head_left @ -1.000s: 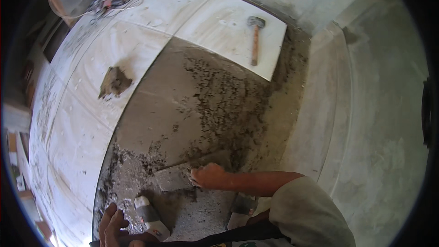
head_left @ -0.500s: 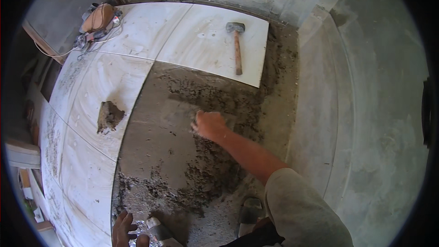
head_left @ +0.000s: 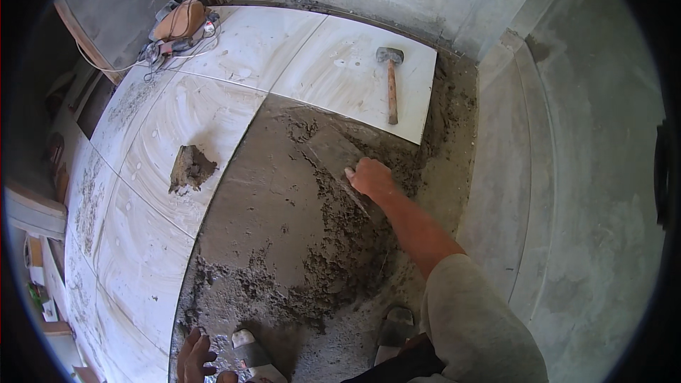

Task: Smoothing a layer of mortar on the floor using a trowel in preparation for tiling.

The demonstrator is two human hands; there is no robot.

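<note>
My right hand point(head_left: 371, 176) is closed round the handle of a flat plastering trowel point(head_left: 332, 150). Its long, mortar-smeared blade lies on a bed of wet grey-brown mortar point(head_left: 248, 191), close to the white tile at the far side. Left of the trowel the mortar looks smooth; under and nearer than my hand it is rough and crumbly. At the lower edge, my left hand point(head_left: 196, 357) hangs with its fingers apart and slightly bent, and nothing shows in it. My hand hides the trowel's handle.
White floor tiles point(head_left: 152, 241) border the mortar on the left and far side. A mallet point(head_left: 391, 85) rests on the far tile, a mortar lump point(head_left: 191, 169) on the left one. A corded power tool point(head_left: 181, 25) lies far left. My sandals point(head_left: 248, 346) stand below; a wall point(head_left: 603, 170) rises right.
My right hand and the trowel have moved right and slightly away from me, and the blade has turned to another slant. The view has shifted a little. My left hand stays low.
</note>
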